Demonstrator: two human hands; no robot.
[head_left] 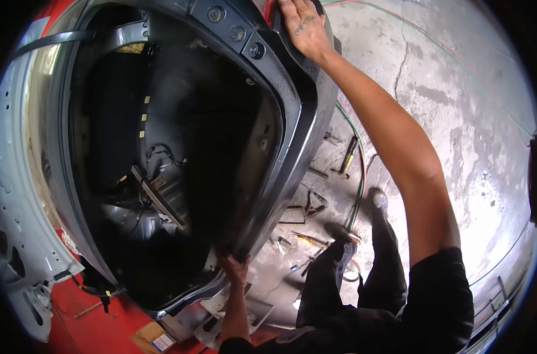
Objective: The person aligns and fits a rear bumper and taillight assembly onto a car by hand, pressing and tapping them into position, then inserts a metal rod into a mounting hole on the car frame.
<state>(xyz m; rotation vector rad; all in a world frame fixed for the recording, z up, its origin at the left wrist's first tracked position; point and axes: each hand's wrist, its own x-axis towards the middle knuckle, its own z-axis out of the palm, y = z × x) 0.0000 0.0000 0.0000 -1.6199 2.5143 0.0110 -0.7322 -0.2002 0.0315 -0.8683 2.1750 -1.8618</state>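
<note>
A dark car body (307,138) with a large trunk opening fills the left and middle. My right hand (304,28) lies on its outer panel at the top, beside a red lamp (265,9), with fingers stretched and partly cut off by the frame's edge. Down at the opening's lower rim, my left hand (235,268) is wrapped round the edge, its fingertips dim in the shadow. Inside the opening are loose wiring (162,152) and a long narrow strip (157,197) lying at a slant.
Hand tools (348,156) and metal pieces (312,203) lie on the concrete floor (451,118) near my feet. Green and red hoses (361,177) run past them. A white body panel (11,177) stands at the left. Cardboard (144,337) lies on a red surface (79,318) at lower left.
</note>
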